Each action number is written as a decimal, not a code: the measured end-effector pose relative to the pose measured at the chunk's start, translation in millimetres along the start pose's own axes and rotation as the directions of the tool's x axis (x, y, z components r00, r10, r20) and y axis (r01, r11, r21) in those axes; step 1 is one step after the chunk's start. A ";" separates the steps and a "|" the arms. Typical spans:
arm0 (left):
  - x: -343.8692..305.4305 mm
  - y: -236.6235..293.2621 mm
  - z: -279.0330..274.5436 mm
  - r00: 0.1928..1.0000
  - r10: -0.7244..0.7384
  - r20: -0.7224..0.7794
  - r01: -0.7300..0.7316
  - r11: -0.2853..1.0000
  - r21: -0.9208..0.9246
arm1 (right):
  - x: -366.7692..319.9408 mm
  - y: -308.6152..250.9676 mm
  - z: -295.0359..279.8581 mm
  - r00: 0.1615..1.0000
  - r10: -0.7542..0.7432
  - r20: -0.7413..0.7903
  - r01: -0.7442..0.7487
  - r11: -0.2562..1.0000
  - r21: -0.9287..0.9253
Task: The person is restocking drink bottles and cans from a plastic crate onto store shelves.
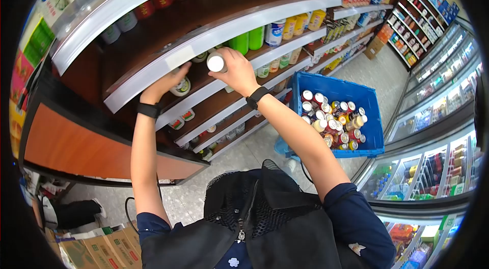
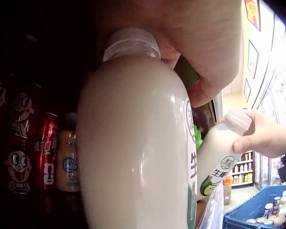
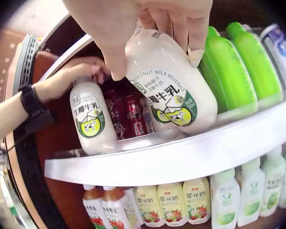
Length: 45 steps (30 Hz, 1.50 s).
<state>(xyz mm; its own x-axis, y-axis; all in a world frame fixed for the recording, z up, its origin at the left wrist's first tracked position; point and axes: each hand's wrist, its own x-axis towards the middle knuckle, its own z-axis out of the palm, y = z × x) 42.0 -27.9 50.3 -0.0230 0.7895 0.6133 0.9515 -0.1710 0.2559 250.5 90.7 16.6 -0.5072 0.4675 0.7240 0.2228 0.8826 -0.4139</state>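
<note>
In the right wrist view my right hand [image 3: 152, 24] grips a white coconut milk bottle [image 3: 169, 81] near its top, tilted over the shelf edge in front of another such bottle. The head view shows my right hand [image 1: 238, 69] with the white cap [image 1: 216, 63] facing up. My left hand [image 1: 165, 85] holds a second white bottle [image 2: 133, 138] by its neck; in the right wrist view that bottle [image 3: 91, 117] stands nearly upright at the shelf's front edge. Red cans [image 3: 134, 114] are behind, between the two bottles.
Green bottles [image 3: 233, 67] stand right of my right hand on the same shelf. Smaller drink bottles [image 3: 198, 200] line the shelf below. A blue crate [image 1: 374, 111] with several cans and bottles is at the right, before glass-door fridges [image 1: 423, 162]. Another shelf edge [image 1: 224, 24] runs above my hands.
</note>
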 end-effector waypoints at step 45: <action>-40.0 202.8 70.2 0.773 -0.592 -0.229 0.592 0.802 -0.075 | -386.5 252.6 -355.1 0.367 0.904 0.219 -0.911 0.397 -0.113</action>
<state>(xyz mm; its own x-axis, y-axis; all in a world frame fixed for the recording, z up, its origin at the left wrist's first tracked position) 257.4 -52.8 25.2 -0.6510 0.5766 0.4936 0.7268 0.2861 0.6244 798.4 150.3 -171.8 -0.1669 0.9589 -0.2293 0.6447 -0.0698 -0.7613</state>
